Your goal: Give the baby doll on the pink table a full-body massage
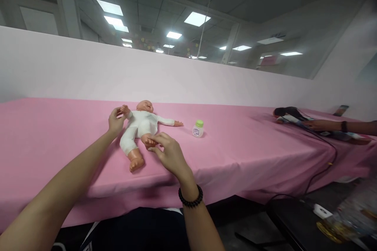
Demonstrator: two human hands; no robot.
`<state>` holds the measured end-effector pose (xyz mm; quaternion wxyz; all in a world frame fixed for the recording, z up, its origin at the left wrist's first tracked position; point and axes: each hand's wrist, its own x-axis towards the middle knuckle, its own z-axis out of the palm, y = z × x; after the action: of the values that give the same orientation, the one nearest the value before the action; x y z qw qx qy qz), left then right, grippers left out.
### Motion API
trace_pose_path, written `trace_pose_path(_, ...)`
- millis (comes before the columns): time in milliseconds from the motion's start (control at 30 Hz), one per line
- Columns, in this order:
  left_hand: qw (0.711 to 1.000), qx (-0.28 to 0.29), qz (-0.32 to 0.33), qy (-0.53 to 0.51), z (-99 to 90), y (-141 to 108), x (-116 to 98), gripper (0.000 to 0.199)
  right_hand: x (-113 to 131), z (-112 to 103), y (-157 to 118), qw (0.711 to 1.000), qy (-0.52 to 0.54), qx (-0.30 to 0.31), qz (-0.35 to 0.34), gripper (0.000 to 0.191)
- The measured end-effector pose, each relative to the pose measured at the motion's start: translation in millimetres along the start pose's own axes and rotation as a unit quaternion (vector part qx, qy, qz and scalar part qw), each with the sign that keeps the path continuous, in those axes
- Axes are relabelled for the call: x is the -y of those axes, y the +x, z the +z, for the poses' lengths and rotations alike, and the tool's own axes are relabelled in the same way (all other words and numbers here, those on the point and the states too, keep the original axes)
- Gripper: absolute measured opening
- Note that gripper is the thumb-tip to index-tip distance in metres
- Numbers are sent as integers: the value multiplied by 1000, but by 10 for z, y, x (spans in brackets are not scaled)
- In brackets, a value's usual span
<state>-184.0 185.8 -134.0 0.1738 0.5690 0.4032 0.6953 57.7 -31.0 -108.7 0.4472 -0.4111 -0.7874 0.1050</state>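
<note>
A baby doll [144,123] with a white cloth body lies on its back on the pink-covered table [229,141], its head toward the wall. My left hand [116,120] pinches the doll's hand on the left side, the arm bent up. With my right hand [169,151], a black bead bracelet on its wrist, I grip the doll's foot on the right between thumb and fingers. The doll's other leg rests on the cloth, foot toward me. Right of the doll stands a small white bottle [198,130] with a green cap, apart from both hands.
At the far right another person's hand [316,124] touches a second doll [294,119], partly hidden by dark straps. A black cable [335,151] hangs over the table edge toward a black stool [290,213]. A white wall with a window runs along the back.
</note>
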Motion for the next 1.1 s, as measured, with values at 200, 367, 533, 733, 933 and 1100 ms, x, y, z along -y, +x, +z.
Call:
trace_pose_path(200, 979, 164, 80, 95, -12, -104, -129, 33, -58, 236, 609, 998, -53, 24, -8, 35)
trace_pose_path(367, 990, 112, 32, 78, -110, 23, -18, 32, -50, 176, 515, 1000, -27, 4, -13, 30)
trace_pose_path(533, 990, -78, -119, 23, -255, 190, 140, 24, -75, -66, -55, 999, 17, 25, 17, 34)
trace_pose_path(733, 972, -135, -191, -9, -345, 241, 206, 24, -286, -94, -405, 995, 32, 33, 86, 39)
trace_pose_path(933, 1000, 11, -7, 11, -83, 47, -33, 39, -203, -9, 74, 999, 38, 3, 20, 30)
trace_pose_path(1100, 986, 143, 46, 76, -18, -85, -124, 40, -226, 239, 533, 1000, 19, -6, 19, 30)
